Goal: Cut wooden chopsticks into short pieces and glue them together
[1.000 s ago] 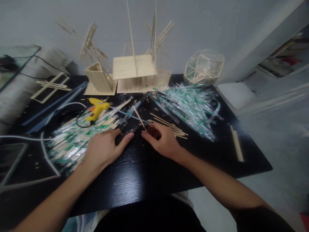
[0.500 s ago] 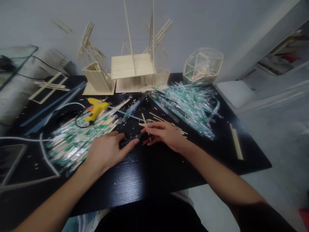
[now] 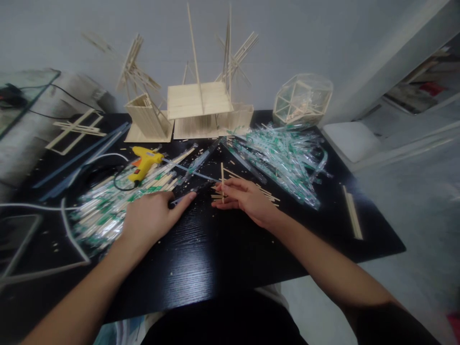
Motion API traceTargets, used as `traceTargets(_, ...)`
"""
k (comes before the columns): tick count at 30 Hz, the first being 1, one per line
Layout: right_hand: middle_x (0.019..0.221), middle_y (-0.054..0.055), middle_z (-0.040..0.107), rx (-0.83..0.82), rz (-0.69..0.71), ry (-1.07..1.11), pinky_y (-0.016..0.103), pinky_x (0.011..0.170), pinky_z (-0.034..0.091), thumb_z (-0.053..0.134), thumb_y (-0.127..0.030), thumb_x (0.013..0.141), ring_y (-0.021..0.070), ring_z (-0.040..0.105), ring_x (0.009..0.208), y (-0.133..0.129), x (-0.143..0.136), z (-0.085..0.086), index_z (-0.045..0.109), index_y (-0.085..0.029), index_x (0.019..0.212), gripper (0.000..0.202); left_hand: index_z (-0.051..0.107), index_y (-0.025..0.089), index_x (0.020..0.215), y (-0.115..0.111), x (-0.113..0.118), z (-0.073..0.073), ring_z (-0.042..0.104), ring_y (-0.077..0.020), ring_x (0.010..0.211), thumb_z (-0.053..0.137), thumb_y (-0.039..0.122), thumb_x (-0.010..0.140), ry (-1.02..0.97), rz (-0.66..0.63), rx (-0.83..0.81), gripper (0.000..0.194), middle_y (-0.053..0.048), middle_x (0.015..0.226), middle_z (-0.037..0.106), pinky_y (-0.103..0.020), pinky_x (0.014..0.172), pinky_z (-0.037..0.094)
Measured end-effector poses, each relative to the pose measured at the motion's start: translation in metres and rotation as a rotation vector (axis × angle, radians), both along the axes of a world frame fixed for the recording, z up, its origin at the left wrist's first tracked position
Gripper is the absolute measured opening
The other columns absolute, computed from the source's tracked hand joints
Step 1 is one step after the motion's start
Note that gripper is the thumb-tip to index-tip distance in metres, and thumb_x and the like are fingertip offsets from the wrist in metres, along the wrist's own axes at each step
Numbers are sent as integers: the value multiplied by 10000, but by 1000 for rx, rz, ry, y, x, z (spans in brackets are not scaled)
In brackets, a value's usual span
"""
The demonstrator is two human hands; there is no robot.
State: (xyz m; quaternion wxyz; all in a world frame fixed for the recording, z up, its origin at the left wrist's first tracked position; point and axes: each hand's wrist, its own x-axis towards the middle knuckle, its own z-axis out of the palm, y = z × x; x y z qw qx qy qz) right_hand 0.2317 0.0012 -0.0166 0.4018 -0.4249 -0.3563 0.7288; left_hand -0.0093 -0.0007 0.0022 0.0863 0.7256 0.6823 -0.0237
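My right hand [image 3: 242,197] pinches a short thin wooden stick [image 3: 222,179] between thumb and fingers. The stick stands nearly upright above the black table. To its left, my left hand [image 3: 153,211] is closed round a slim dark tool [image 3: 201,188]. The tool points up and to the right, and its kind is hard to make out against the dark surface. A gap separates the tool's tip from the stick. Several loose wooden sticks [image 3: 268,192] lie behind and beside my right hand.
A yellow glue gun [image 3: 143,165] rests on plastic-wrapped sticks [image 3: 104,208] at left. Crumpled clear-and-green wrappers [image 3: 287,160] are heaped at right. Wooden stick models [image 3: 199,98] and a many-sided frame [image 3: 304,98] stand along the wall. A white cable [image 3: 66,227] curves at left. More sticks [image 3: 352,213] lie far right.
My left hand and the dark tool have drawn left, away from my right hand. The short stick has turned from leaning to nearly upright.
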Motion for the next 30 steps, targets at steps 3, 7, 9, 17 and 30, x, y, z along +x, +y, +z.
traceTargets(3, 1101, 76, 730, 0, 35, 7, 369, 906, 660, 819, -319, 833, 193, 791, 838, -1, 0, -3, 712, -147, 924, 221, 645, 228, 695, 2, -2, 0, 623, -285, 669, 257, 825, 894, -139, 46, 1, 740, -90, 640, 649, -332, 585, 333)
traceTargets(7, 1029, 60, 731, 23, 132, -9, 335, 883, 661, 873, -305, 756, 184, 790, 849, -3, 0, -4, 715, -137, 900, 271, 631, 222, 685, 0, 0, 1, 578, -235, 647, 293, 769, 911, -340, 40, -4, 682, -50, 621, 628, -319, 617, 354)
traceTargets(9, 964, 45, 735, 63, 139, -55, 326, 832, 670, 877, -323, 743, 180, 788, 819, -2, 0, -4, 713, -140, 889, 286, 630, 221, 683, -2, 1, 1, 566, -224, 642, 313, 755, 912, -380, 27, -11, 662, -39, 615, 623, -317, 620, 345)
traceTargets(17, 875, 36, 765, 225, -77, -168, 388, 885, 652, 871, -399, 733, 203, 781, 859, 5, 4, -8, 713, -168, 867, 311, 584, 221, 635, -3, 3, 0, 538, -203, 606, 346, 711, 928, -398, -3, -17, 618, -23, 575, 592, -311, 618, 321)
traceTargets(30, 783, 46, 736, 389, -157, -424, 329, 719, 658, 717, -511, 873, 178, 733, 729, 7, 5, -9, 734, -168, 848, 344, 606, 223, 650, -2, 2, -6, 556, -212, 619, 334, 728, 928, -412, -15, -35, 637, -22, 582, 601, -313, 636, 342)
